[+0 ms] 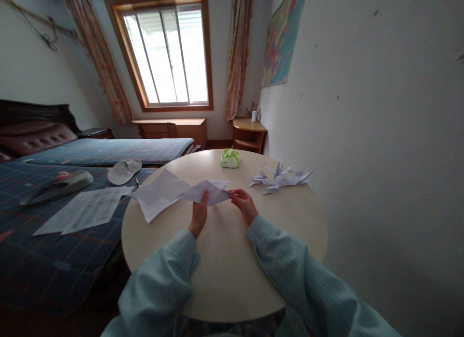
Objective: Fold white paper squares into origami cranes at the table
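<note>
A partly folded sheet of white paper [214,194] is held above the round table, between both of my hands. My left hand [200,212] grips it from below, thumb lying over the front and the other fingers hidden behind. At its right tip, the fingers of my right hand [243,204] pinch a narrow end of the folded paper. Left of it, a creased white sheet [159,194] rests on the table, its right corner meeting or passing behind the folded paper. Several folded paper cranes [278,177] lie in a cluster to the right.
The round cream table [224,279] stands close to the right wall. A green tissue pack [230,158] sits at its far edge. To the left, a bed [54,264] with a plaid cover bears printed sheets [87,209], a light cap-like item [124,171] and a grey bag-like thing [72,181].
</note>
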A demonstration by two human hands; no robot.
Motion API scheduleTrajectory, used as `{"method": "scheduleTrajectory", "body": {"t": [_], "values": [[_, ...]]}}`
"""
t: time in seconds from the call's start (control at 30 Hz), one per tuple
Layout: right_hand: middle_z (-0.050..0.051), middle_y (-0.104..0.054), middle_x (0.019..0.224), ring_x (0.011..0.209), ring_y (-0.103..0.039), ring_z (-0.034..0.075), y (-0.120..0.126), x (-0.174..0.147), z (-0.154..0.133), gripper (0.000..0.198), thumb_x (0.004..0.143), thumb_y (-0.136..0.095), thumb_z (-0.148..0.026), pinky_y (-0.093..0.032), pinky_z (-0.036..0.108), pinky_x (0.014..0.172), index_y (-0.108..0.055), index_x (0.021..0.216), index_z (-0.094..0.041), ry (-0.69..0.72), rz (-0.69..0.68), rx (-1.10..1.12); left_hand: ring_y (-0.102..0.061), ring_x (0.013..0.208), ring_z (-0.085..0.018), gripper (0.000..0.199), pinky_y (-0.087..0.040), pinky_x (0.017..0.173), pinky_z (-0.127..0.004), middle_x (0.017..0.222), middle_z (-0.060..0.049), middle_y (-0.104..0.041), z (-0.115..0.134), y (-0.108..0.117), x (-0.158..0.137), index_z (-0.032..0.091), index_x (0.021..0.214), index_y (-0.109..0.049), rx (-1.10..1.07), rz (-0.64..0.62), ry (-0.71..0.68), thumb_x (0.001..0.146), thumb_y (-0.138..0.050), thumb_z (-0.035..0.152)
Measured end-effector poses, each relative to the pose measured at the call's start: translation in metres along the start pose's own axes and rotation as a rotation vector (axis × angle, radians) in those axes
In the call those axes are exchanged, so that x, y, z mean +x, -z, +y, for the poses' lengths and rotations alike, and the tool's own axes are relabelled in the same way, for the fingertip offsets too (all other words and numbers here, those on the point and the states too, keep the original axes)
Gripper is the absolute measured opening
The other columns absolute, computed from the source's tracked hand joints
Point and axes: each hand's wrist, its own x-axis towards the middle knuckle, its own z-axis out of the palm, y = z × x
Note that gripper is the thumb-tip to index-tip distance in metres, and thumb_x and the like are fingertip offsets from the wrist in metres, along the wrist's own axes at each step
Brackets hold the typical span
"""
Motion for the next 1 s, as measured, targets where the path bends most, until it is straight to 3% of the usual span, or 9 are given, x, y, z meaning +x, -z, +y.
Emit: {"method": "scheduleTrajectory", "body": {"t": [0.33,0.8,0.9,1.0], "values": [[-0.006,-0.053,0.063,0.064,-0.048,0.008,0.0013,0.0005,0.0002,0.017,0.049,-0.065,-0.019,-0.037,0.021,0.061,-0.052,0.059,-0.021,-0.037,0.033,0.056,-0.043,0.114,-0.019,0.042,-0.026,0.101,-0.032,0.122,-0.007,-0.049,0.0011,0.0014,0.0003,0.017,0.11,-0.05,0.003,0.085,-0.033,0.073,-0.054,0.037],[-0.005,-0.051,0.062,0.066,-0.049,0.009,0.0045,0.0051,0.0051,0.017,0.051,-0.065,-0.02,-0.038,0.023,0.062,-0.048,0.058,-0.019,-0.074,0.045,0.11,-0.044,0.114,-0.019,0.04,-0.029,0.1,-0.03,0.122,-0.006,-0.049,0.0011,0.0013,0.0007,0.017,0.112,-0.049,0.022,0.156,-0.069,0.074,-0.054,0.033],[-0.006,-0.051,0.061,0.064,-0.049,0.008,0.0055,0.0052,0.0042,0.017,0.051,-0.064,-0.019,-0.04,0.022,0.061,-0.048,0.058,-0.02,-0.075,0.047,0.146,-0.044,0.113,-0.018,0.039,-0.028,0.101,-0.03,0.121,-0.006,-0.05,-0.0009,0.0027,0.0019,0.018,0.11,-0.05,0.041,0.125,-0.067,0.074,-0.053,0.032],[-0.006,-0.052,0.06,0.06,-0.05,0.008,0.0074,0.0066,0.0029,0.016,0.051,-0.063,-0.018,-0.041,0.022,0.059,-0.049,0.059,-0.021,-0.079,0.083,0.194,-0.046,0.11,-0.019,0.038,-0.027,0.1,-0.032,0.115,-0.006,-0.055,-0.0014,0.004,0.0005,0.018,0.106,-0.053,0.056,0.001,-0.066,0.071,-0.056,0.033]]}}
